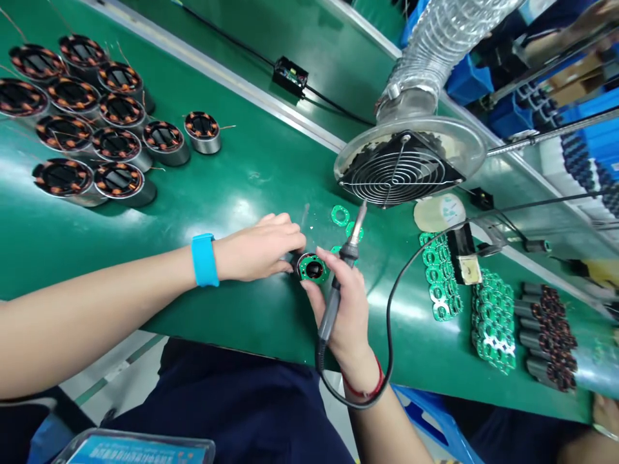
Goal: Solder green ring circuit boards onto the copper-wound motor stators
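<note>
My left hand (pixel 261 248), with a blue wristband, is closed around the side of a small motor stator (pixel 312 267) topped by a green ring board, on the green mat. My right hand (pixel 344 303) grips a soldering iron (pixel 344 270) by its handle, thumb and fingertip touching the stator's right edge. The iron's tip points up and away towards the fan. Two loose green ring boards (pixel 340 215) lie just beyond the stator.
Several wound stators (pixel 91 122) stand at the far left. A fume extractor fan (pixel 403 167) with a flexible duct hangs ahead. Stacks of green ring boards (pixel 493 319), a tape roll (pixel 439 212) and a row of dark stators (pixel 549 335) lie right. The iron's cable (pixel 394 309) loops past my wrist.
</note>
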Motion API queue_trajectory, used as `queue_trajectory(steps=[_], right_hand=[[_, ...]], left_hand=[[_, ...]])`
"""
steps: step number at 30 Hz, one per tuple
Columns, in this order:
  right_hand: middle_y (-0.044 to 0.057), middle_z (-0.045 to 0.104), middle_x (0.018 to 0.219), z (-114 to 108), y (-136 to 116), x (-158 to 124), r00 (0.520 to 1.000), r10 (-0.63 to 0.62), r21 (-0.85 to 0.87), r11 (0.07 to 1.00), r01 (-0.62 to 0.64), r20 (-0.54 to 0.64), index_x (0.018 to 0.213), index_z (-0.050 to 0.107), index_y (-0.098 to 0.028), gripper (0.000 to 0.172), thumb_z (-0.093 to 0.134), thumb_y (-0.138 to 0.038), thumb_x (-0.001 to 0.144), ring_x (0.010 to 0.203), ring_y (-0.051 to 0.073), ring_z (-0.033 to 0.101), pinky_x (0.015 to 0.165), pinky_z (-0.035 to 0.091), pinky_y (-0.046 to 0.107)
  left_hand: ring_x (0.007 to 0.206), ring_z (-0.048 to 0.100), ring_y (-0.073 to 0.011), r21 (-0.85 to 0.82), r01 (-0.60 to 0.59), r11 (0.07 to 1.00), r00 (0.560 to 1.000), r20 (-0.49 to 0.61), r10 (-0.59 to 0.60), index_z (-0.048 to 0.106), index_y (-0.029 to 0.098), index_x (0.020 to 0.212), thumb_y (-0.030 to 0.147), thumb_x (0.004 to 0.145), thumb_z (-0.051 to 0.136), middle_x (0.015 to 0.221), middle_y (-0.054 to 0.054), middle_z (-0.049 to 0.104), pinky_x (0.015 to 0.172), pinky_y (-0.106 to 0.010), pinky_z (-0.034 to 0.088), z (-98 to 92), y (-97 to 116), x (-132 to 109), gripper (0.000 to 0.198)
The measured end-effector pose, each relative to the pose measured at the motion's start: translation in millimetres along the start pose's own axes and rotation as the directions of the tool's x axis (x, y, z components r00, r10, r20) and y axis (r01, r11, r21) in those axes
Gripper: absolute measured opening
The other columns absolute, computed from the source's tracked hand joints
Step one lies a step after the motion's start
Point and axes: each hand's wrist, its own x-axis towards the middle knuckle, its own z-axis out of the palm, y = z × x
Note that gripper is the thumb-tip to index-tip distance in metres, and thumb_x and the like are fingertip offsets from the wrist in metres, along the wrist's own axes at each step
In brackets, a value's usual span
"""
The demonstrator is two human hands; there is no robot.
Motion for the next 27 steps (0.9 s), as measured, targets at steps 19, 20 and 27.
queue_trajectory(steps=[19, 20, 27], right_hand=[[0.007, 0.074, 0.125, -0.9, 8.9, 3.7, 0.99, -0.128, 0.059, 0.989, 0.132, -0.065, 0.143, 0.042, -0.031, 0.051, 0.059, -0.019, 0.096, 0.119, 0.026, 0.067, 0.096, 0.052, 0.045], [0.007, 0.076, 0.119, -2.6, 6.4, 4.1, 0.989, -0.131, 0.012, 0.991, 0.132, -0.074, 0.14, 0.046, -0.03, 0.048, 0.058, -0.016, 0.095, 0.114, 0.025, 0.069, 0.094, 0.052, 0.044], [0.002, 0.081, 0.093, -5.6, 0.4, 1.5, 0.989, -0.082, 0.145, 0.984, 0.1, -0.126, 0.136, 0.051, -0.026, 0.035, 0.05, -0.02, 0.101, 0.088, 0.021, 0.076, 0.09, 0.055, 0.042]], left_hand=[[0.059, 0.049, -0.0097, -0.623, 0.116, 0.774, 0.963, -0.122, -0.242, 0.061, 0.017, 0.075, 0.027, 0.081, 0.056, 0.069, 0.003, 0.055, 0.057, -0.022, 0.041, 1.7, 20.2, 15.3, 0.013], [0.059, 0.049, -0.0097, -0.651, 0.138, 0.746, 0.958, -0.104, -0.268, 0.061, 0.017, 0.075, 0.027, 0.08, 0.056, 0.068, 0.003, 0.055, 0.057, -0.022, 0.041, 1.5, 20.5, 15.1, 0.012], [0.056, 0.047, -0.009, -0.697, 0.245, 0.674, 0.919, -0.054, -0.39, 0.06, 0.017, 0.068, 0.024, 0.075, 0.056, 0.06, 0.004, 0.055, 0.055, -0.021, 0.039, -3.2, 19.9, 14.5, 0.01]])
